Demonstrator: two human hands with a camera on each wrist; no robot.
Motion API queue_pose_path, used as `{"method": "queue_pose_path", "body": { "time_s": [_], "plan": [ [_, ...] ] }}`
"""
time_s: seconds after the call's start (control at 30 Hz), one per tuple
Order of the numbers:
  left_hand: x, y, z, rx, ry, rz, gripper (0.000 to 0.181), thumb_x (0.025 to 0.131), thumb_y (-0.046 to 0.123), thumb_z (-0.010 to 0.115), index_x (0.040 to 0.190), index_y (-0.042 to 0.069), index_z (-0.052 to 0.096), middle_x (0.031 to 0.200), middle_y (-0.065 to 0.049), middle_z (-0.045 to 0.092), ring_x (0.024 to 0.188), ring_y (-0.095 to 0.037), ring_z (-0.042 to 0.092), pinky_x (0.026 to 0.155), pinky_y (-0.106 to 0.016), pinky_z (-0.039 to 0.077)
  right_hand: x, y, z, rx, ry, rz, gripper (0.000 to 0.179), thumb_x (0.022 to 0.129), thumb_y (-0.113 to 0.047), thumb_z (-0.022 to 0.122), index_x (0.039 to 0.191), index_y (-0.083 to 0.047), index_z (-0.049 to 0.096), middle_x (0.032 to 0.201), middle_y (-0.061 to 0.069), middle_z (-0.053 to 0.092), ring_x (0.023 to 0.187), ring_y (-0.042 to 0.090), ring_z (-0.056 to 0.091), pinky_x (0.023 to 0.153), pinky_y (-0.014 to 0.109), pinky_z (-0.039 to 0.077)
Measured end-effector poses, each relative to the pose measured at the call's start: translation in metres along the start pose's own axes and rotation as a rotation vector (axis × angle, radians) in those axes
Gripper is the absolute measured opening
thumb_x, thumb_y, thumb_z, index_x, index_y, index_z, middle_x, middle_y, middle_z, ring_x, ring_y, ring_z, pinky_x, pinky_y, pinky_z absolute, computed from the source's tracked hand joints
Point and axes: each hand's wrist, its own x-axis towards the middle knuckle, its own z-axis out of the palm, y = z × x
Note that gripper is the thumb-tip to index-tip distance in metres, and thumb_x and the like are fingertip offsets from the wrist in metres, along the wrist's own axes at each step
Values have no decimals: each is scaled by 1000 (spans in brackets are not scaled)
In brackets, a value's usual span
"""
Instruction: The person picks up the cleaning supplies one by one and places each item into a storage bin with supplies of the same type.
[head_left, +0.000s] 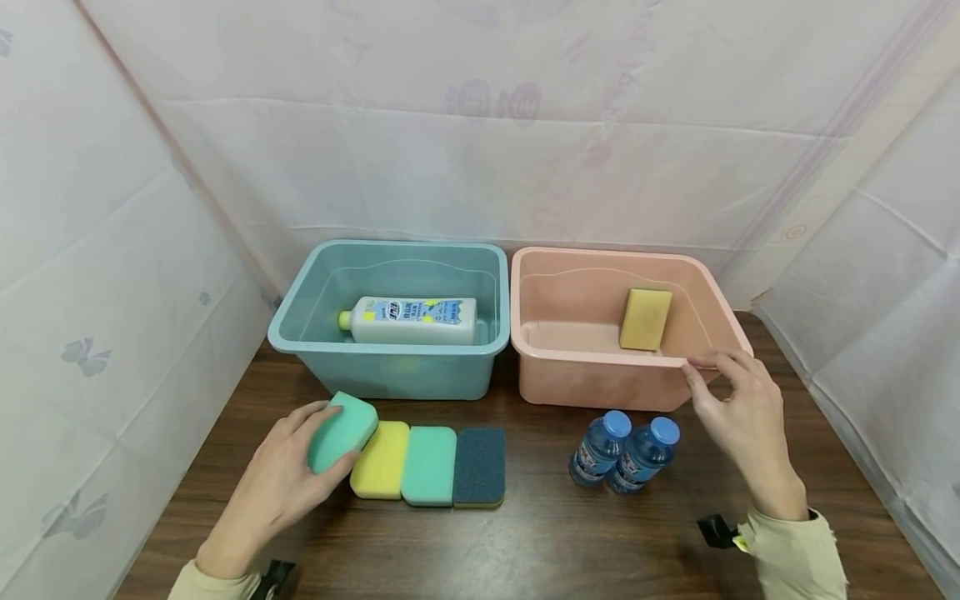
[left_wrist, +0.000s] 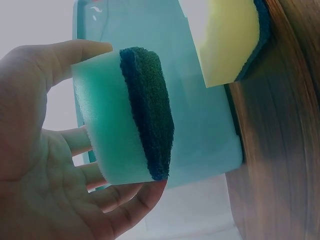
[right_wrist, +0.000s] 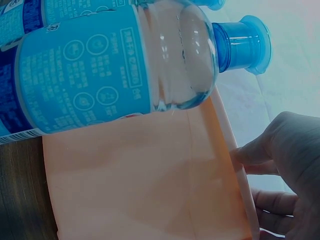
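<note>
Green sponge (head_left: 343, 432), backed with a dark scouring layer, is gripped between the thumb and fingers of the left hand (head_left: 281, 471), near the left end of 3 sponges (head_left: 429, 467) lying side by side on the table (head_left: 465, 558). The right hand (head_left: 746, 412) pinches the front rim of the pink tub (head_left: 588, 383). Left of that hand, 2 water bottles (head_left: 592, 454) stand together. Inside the pink tub rests 1 yellow sponge (head_left: 646, 319); the blue tub (head_left: 397, 375) holds 1 white bottle (head_left: 412, 322) on its side.
</note>
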Motion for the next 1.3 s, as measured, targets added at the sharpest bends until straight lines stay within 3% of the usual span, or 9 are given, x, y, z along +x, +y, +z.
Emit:
{"method": "queue_pose_path", "body": {
  "time_s": [0.37,0.87,1.3],
  "plan": [
    [2,5,-3,7,47,39,62,88,29,84,141,1,65,145,-24,60,124,-48,60,90,-60,52,1,-1,-1,-5,-13,10,14,89,-6,81,101,1,81,109,22,74,108,44,65,84,55,41],
    [4,14,-3,-6,41,41,63,88,32,85,140,3,66,147,-23,60,127,-48,60,94,-62,52,0,-1,-3,-25,-16,12,15,89,-7,81,102,1,80,109,22,74,105,42,64,80,46,40],
    [5,24,-4,-9,56,57,62,87,33,85,141,7,67,148,-21,60,128,-47,60,95,-63,52,0,-1,-1,-19,-20,16,16,89,-6,82,102,1,81,110,23,74,107,44,65,82,51,41]
  ]
}}
